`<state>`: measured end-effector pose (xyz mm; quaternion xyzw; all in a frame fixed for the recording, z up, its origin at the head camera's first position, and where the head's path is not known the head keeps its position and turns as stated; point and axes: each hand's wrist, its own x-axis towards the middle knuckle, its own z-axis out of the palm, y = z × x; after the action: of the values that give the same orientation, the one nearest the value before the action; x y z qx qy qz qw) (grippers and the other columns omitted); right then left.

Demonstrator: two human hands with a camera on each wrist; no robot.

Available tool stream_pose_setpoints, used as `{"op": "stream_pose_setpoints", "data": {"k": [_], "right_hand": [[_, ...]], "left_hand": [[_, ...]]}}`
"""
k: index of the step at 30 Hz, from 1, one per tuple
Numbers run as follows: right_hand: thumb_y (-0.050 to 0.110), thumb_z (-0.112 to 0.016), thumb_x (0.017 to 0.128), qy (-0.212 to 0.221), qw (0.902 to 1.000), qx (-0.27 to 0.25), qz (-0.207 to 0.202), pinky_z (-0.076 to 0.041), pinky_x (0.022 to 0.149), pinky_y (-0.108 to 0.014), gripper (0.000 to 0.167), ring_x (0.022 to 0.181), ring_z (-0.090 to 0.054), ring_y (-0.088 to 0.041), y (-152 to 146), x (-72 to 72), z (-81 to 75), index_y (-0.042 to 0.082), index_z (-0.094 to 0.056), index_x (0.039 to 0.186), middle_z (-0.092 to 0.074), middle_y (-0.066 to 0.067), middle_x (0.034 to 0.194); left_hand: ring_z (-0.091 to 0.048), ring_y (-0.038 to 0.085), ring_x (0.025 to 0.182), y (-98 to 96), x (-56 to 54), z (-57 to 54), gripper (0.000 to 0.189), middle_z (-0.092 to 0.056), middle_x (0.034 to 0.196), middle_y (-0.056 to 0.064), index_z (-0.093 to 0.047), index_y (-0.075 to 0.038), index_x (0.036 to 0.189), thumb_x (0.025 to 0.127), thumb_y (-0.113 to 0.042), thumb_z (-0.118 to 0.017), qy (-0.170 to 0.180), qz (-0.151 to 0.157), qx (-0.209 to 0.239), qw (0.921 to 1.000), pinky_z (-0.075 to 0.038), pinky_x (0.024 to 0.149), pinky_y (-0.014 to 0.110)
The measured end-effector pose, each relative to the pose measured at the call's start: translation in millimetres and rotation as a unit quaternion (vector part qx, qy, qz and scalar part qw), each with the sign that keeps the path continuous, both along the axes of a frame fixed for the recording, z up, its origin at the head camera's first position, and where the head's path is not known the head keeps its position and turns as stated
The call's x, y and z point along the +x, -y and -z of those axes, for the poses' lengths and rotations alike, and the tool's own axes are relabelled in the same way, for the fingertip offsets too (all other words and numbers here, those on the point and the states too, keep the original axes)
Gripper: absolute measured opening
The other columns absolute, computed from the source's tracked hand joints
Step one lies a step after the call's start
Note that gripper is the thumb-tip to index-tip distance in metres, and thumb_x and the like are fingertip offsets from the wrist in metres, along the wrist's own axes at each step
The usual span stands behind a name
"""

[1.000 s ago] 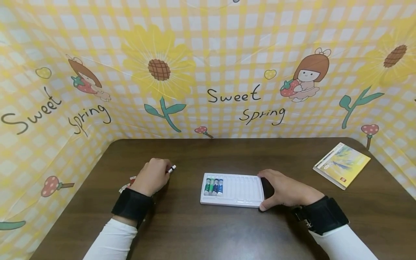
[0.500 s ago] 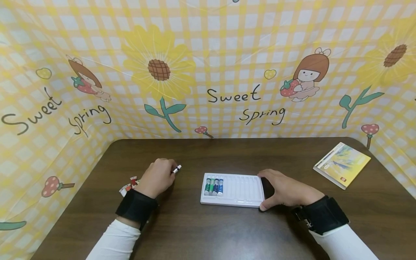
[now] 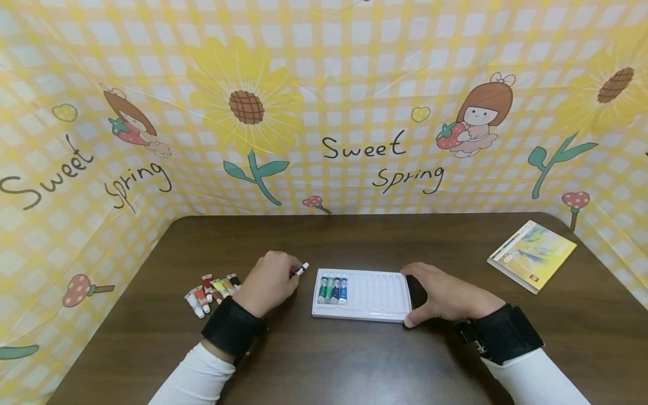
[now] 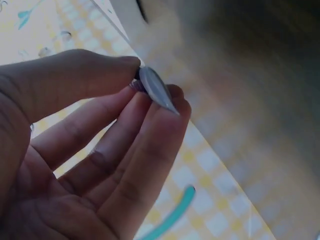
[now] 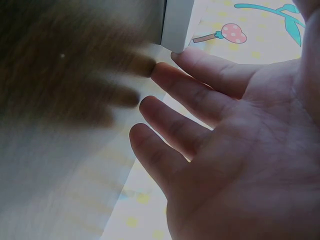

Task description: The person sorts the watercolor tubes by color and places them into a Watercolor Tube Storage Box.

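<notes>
Thumb and fingertips of my left hand (image 3: 270, 284) pinch a small paint tube (image 3: 301, 269), whose white cap points up and right, just left of the white slotted tray (image 3: 379, 295). In the left wrist view the tube's flat grey end (image 4: 157, 90) shows between the fingers. Several green and blue paint tubes (image 3: 334, 289) lie side by side in the tray's left slots. My right hand (image 3: 448, 295) holds the tray's right end, thumb at the near corner and index finger at the far corner. In the right wrist view its other fingers (image 5: 172, 120) extend loosely.
A loose pile of several paint tubes (image 3: 202, 298), red, orange, yellow and dark, lies left of my left wrist. At the back right rests a flat yellow book or box (image 3: 531, 256). Yellow checked cloth (image 3: 354, 101) stands around the brown table (image 3: 364, 365).
My left hand has moved right with the paint tube, close to the tray, uncovering the pile of tubes behind it. The right hand and the tray have stayed in place.
</notes>
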<state>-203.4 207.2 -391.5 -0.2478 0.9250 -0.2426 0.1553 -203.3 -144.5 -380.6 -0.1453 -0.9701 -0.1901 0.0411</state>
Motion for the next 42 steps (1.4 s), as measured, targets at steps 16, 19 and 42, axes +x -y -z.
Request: {"op": "stream_pose_setpoints", "data": {"k": [16, 19, 42], "right_hand": [[0.041, -0.096, 0.073, 0.000, 1.0000, -0.004, 0.006, -0.040, 0.117, -0.061, 0.101, 0.144, -0.047, -0.042, -3, 1.6, 2.8, -0.003, -0.047, 0.150, -0.048, -0.026, 0.155], [0.041, -0.096, 0.074, -0.001, 1.0000, -0.003, 0.005, -0.040, 0.117, -0.061, 0.100, 0.143, -0.047, -0.042, -3, 1.8, 2.7, -0.004, -0.047, 0.149, -0.048, -0.026, 0.155], [0.041, -0.095, 0.076, 0.019, 0.9997, 0.004, 0.013, -0.040, 0.118, -0.060, 0.099, 0.143, -0.047, -0.039, 0, -0.8, -2.2, -0.002, -0.046, 0.151, -0.047, -0.024, 0.157]], "left_hand": [[-0.065, 0.014, 0.078, -54.7, 11.9, -4.3, 0.012, -0.079, 0.096, 0.007, -0.084, -0.006, 0.098, 0.092, -0.003, -0.074, -0.005, 0.015, 0.027, 0.9995, -0.059, 0.074, 0.036], [-0.062, 0.014, 0.074, -63.7, 12.6, -4.7, 0.011, -0.079, 0.094, 0.007, -0.084, -0.006, 0.097, 0.092, -0.003, -0.074, 0.001, 0.018, 0.029, 0.9994, -0.056, 0.071, 0.032], [-0.045, 0.012, 0.057, -92.5, 12.6, -1.0, 0.013, -0.072, 0.076, 0.006, -0.081, -0.003, 0.082, 0.091, -0.002, -0.073, -0.008, 0.025, 0.041, 0.9988, -0.033, 0.051, 0.023]]}}
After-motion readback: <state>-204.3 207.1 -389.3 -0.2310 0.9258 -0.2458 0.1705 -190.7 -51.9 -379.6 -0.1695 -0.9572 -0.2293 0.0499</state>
